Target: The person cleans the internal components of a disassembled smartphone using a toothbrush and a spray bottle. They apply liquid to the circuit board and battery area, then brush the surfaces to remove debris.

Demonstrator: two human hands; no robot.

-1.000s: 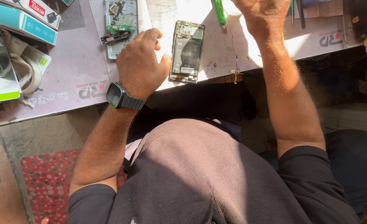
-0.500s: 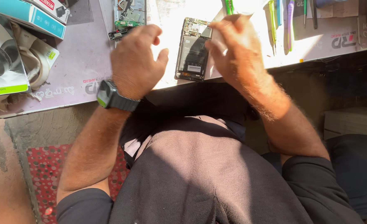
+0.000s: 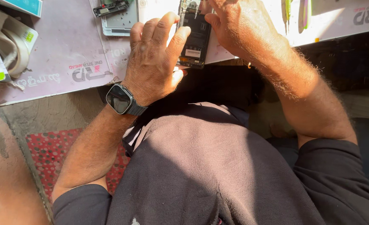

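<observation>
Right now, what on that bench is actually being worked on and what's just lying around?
In use:
- opened phone, back off, insides showing
- left hand, fingers on the phone's edge
- right hand, at the phone's top end

Lying about:
- second opened device, apart from both hands
- green and purple tools
- boxes at the mat's left edge
- pink work mat

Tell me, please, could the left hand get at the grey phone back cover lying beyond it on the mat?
Probably yes: the left hand rests by the opened phone, and the grey cover lies just beyond its fingertips with nothing between.

Black watch, red dotted mat
</observation>
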